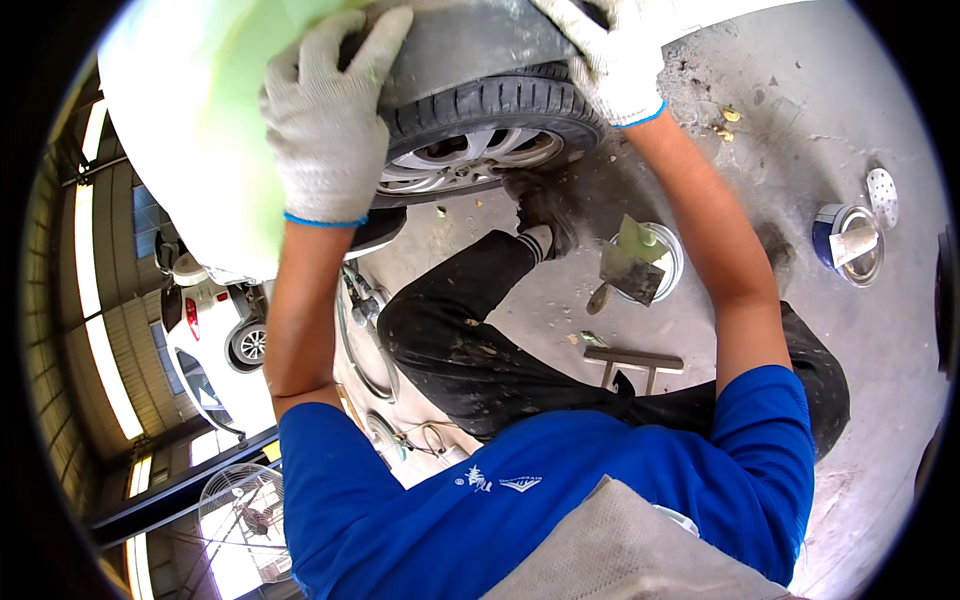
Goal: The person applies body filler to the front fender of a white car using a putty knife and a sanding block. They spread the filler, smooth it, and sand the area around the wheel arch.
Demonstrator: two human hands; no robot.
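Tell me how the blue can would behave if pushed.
The can would probably roll if knocked over, given its round wall. The white piece across its open top could slip off with a shove.

Probably a car workshop point(800, 100): wheel point(482, 142), tins point(826, 240), white car point(207, 345).

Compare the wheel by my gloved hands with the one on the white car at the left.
The near wheel looms large in view; the white car's wheel looks much smaller, being in the background.
The near wheel shows a broad band of tyre tread; the white car's wheel shows mainly its rim face.
The dark panel overlaps the near wheel's upper edge; no panel crosses the white car's rim.
Both have black tyres and silvery spoked rims.
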